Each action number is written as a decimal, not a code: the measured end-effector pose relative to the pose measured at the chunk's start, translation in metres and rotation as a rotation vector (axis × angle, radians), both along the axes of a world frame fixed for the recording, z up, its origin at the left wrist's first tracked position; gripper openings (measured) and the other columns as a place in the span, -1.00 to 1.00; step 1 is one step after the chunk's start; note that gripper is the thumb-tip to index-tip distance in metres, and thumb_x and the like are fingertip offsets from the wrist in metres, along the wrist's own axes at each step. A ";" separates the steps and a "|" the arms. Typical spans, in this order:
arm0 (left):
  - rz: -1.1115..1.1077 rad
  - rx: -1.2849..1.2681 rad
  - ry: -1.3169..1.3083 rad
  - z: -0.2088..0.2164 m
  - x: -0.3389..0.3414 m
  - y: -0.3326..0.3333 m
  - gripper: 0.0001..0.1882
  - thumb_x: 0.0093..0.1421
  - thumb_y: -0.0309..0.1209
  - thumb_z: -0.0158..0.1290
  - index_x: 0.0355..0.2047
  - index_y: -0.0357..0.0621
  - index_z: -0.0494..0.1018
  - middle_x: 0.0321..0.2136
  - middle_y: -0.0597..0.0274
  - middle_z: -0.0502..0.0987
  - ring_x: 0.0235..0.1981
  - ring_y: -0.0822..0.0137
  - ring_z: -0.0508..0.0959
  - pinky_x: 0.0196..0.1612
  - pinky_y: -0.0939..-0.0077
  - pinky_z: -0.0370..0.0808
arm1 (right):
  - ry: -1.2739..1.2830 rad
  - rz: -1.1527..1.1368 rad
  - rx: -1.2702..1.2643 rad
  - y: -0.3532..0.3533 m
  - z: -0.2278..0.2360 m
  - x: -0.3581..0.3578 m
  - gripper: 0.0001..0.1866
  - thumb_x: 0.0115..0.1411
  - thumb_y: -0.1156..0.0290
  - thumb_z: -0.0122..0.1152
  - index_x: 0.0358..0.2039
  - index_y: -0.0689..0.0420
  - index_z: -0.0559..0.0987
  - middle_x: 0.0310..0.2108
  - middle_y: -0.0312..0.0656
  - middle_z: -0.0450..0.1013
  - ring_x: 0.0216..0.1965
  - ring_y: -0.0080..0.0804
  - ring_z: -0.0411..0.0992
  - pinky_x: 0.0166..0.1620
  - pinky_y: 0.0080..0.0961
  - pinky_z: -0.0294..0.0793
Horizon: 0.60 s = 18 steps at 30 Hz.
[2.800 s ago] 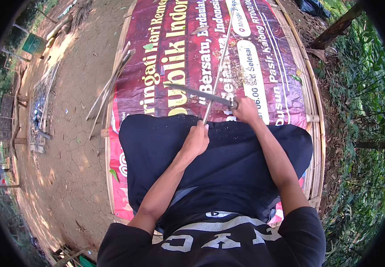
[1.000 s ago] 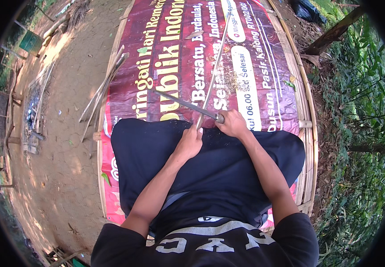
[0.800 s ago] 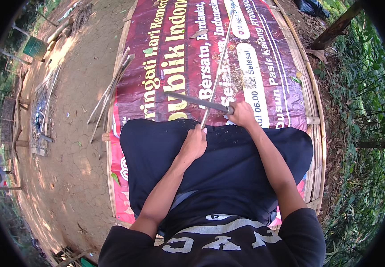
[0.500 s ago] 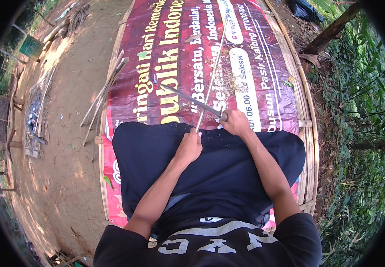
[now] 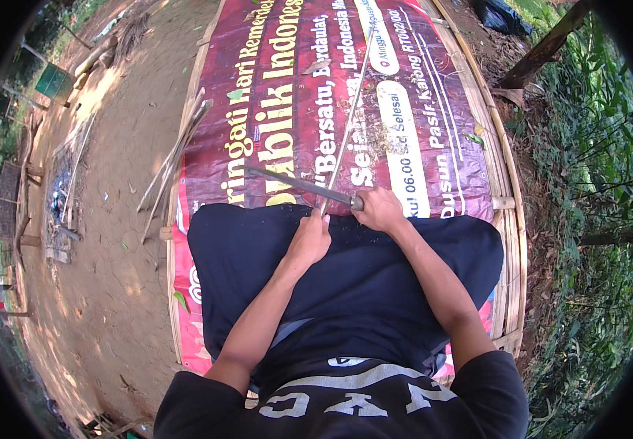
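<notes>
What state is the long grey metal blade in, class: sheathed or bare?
Bare: the long grey metal blade shows uncovered from its handle in the right hand, crossing the thin pale stick in the left hand.

Left of the red banner (image 5: pixel 305 110), cracked bare ground (image 5: pixel 111 278) runs out to what may be a green bin (image 5: pixel 53 82), too small to be sure, while right of it are bamboo slats (image 5: pixel 509 249), a leaning wooden post (image 5: pixel 543 51), a black plastic bag (image 5: pixel 503 16) and leafy plants (image 5: pixel 602 307).

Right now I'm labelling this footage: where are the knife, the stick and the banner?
Knife (image 5: pixel 302 185), head view: on the blade.
Stick (image 5: pixel 349 121), head view: middle of its length.
Banner (image 5: pixel 303 132), head view: dark red area between printing.
</notes>
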<state>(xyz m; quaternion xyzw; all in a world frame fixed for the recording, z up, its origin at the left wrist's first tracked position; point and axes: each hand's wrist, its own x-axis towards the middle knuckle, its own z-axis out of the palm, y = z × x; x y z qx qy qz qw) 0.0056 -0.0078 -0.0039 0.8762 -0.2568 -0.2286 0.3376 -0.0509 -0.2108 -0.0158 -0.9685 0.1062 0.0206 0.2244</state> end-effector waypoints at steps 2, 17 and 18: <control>-0.015 -0.010 -0.008 -0.003 -0.001 0.002 -0.73 0.43 -0.39 -0.11 -0.15 -0.47 0.37 -0.35 -0.49 0.54 -0.21 -0.43 0.55 -0.17 -0.21 0.45 | 0.048 0.078 -0.041 0.005 0.001 0.002 -0.76 0.09 0.22 0.21 -0.40 0.14 0.64 -0.44 0.12 0.58 -0.33 0.17 0.57 -0.18 0.01 0.57; -0.042 0.021 -0.061 -0.013 0.000 0.003 -0.70 0.43 -0.38 -0.13 -0.12 -0.48 0.35 -0.41 -0.51 0.55 -0.29 -0.40 0.59 -0.21 -0.24 0.50 | 0.068 0.119 -0.117 0.003 -0.015 0.006 -0.79 0.09 0.23 0.21 -0.40 0.09 0.64 -0.48 0.05 0.59 -0.37 0.10 0.60 -0.23 -0.03 0.60; -0.016 0.125 -0.001 -0.006 0.000 0.004 -0.72 0.43 -0.38 -0.13 -0.14 -0.47 0.34 -0.40 -0.49 0.56 -0.30 -0.39 0.60 -0.22 -0.24 0.51 | 0.047 0.103 -0.109 -0.005 -0.010 0.011 -0.80 0.09 0.23 0.22 -0.39 0.08 0.65 -0.49 0.03 0.59 -0.36 0.06 0.61 -0.23 -0.06 0.61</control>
